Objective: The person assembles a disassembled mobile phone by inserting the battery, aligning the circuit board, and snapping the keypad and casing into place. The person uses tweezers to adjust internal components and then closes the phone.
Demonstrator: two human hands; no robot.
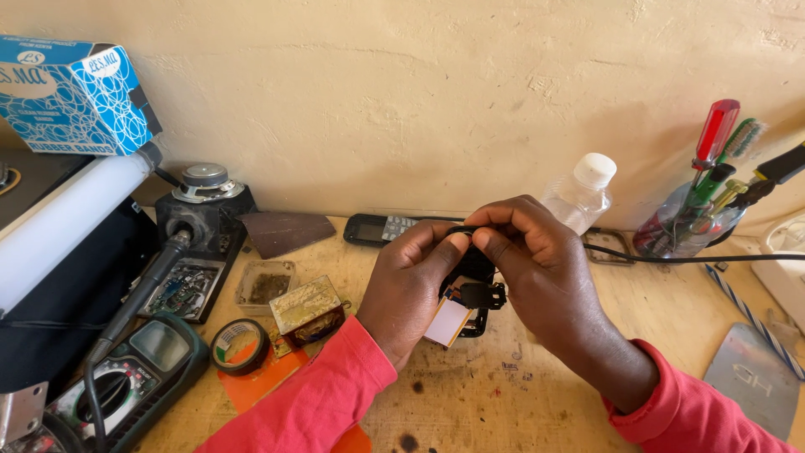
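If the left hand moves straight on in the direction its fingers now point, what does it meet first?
The left hand points up and right, so it meets the right hand's fingertips at once; both already pinch the black cable above the small black device.

We see two bare hands, left [408, 285], right [537, 268]; we note red long sleeves [319, 394], cuffs at wrists.

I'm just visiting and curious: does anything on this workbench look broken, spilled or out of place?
Yes. The small black device held between the left hand and right hand is open, its insides showing. A bare circuit board lies loose by the multimeter, and dark stains spot the wooden bench.
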